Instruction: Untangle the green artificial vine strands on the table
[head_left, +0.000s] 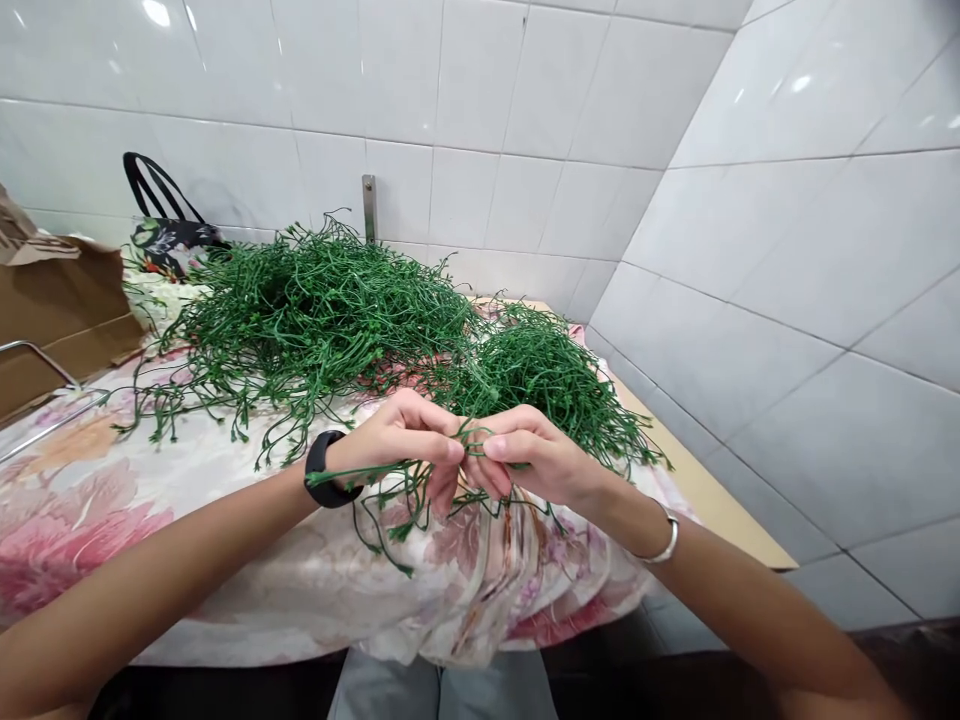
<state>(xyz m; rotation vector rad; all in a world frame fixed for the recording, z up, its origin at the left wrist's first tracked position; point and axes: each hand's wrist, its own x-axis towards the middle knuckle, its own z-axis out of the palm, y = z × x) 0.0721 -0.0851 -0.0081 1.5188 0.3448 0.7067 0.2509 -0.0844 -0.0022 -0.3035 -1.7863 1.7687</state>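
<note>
On the cloth, toward its back left, lies the big heap, by our guess the larger share left to handle. At the front edge our left hand and right hand both pinch one sprig between fingertips. The small heap sits just behind.

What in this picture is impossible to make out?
Head view: where the green stems are pinched, covered by the left hand and right hand.
Black bag: lower part behind the large stem pile.
Cardboard box: cut off by the left edge.
Tabletop: mostly under the floral cloth.
</note>
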